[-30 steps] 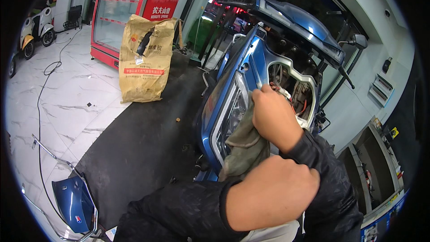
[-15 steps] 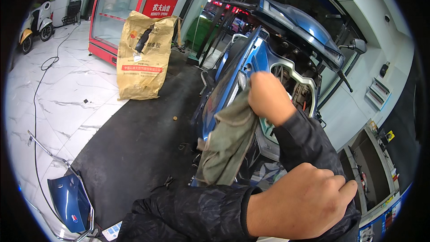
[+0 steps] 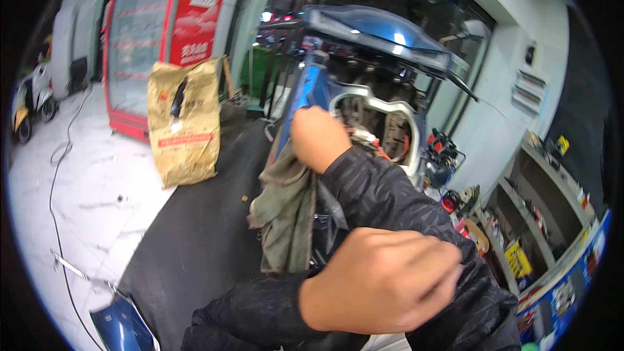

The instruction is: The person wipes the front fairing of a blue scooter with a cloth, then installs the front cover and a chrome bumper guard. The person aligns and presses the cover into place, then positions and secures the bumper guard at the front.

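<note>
My right hand (image 3: 319, 138) is closed on a green-grey cloth (image 3: 285, 211), which hangs in folds below it. It is beside the left edge of a blue scooter (image 3: 311, 84), whose body is open at the top. Inside the pale-rimmed opening (image 3: 398, 110) I see wiring and orange-red leads. Nearer to me, my left hand (image 3: 383, 279) is curled into a fist, smeared by motion, above my right forearm. The inside of its fingers is hidden, so I cannot make out whether it holds anything.
A tan paper sack (image 3: 185, 123) stands by a red glass-door fridge (image 3: 185, 19). A blue panel (image 3: 123, 326) with a metal bar lies at lower left. Shelves (image 3: 530, 205) of tools and parts line the right. A black cable (image 3: 55, 211) crosses the tiles.
The view has swung, so the scene sits further left. My right hand still grips the cloth next to the scooter. My left fist has shifted left in the picture with its fingers still curled.
</note>
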{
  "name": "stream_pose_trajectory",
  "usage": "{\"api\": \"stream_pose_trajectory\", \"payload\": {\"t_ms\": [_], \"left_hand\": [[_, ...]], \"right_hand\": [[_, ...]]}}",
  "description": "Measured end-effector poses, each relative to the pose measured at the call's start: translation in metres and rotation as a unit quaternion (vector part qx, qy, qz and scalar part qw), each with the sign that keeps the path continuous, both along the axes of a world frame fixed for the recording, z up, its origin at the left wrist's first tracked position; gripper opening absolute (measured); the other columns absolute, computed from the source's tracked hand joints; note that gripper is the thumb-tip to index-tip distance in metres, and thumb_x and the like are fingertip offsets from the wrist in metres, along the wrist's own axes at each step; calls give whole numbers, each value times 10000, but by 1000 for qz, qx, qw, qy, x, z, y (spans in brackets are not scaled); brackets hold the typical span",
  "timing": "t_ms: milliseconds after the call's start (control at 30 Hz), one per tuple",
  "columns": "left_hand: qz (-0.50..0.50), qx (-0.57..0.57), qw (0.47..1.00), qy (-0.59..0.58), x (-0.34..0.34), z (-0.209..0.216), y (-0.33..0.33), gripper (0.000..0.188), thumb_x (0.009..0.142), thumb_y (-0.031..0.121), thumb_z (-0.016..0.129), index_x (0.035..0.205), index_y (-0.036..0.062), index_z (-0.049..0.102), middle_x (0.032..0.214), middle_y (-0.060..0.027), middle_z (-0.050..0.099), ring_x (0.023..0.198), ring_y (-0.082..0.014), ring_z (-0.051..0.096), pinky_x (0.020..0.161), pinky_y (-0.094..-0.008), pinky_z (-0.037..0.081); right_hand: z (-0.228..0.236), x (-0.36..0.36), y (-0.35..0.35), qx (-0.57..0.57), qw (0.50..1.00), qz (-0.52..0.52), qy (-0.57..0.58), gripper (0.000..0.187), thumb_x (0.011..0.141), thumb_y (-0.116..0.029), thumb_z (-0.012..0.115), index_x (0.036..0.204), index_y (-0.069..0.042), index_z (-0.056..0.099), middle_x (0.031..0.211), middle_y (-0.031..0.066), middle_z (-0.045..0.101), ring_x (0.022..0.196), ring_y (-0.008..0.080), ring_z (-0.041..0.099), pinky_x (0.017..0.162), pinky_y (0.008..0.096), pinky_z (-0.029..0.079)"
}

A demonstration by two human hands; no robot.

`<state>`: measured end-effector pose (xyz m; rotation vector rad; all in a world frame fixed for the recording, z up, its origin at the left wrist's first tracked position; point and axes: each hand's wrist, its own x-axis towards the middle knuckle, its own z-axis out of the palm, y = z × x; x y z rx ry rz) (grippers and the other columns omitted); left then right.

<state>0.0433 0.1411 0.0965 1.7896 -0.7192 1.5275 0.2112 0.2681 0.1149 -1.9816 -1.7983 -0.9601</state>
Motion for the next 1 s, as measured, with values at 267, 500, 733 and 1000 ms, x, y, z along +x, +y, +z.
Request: {"api": "stream_pose_trajectory", "payload": {"t_ms": [267,500,733,1000], "left_hand": [[145,-123,978,87,-20,8,29,88,952,59,752,977,-26,747,836,-109,773,666,-151,707,641,-279,547],[81,-284,955,-38,-24,6,44,169,1073,103,634,1043,-54,689,807,-39,639,610,-44,462,559,-230,331],[74,-295,948,-98,-23,18,41,201,1075,128,639,1053,-68,681,876,-84,681,589,-62,471,544,-236,332],[133,-306,941,-64,-40,11,50,226,1098,158,611,1070,-55,682,887,-60,669,594,-54,437,553,-242,335]], "right_hand": [[-25,-23,-137,-90,989,64,100,122,889,-102,692,875,2,756,947,229,736,781,385,778,708,466,654],[-30,-17,-103,-50,996,47,51,117,893,-88,684,866,-17,773,932,209,729,773,366,767,693,450,645],[-8,-17,22,86,994,-50,48,149,894,-106,698,879,-27,823,969,204,762,806,347,807,709,432,660],[-19,0,-64,-2,995,85,59,82,882,-71,680,920,0,695,950,231,683,876,461,718,788,559,593]]}}
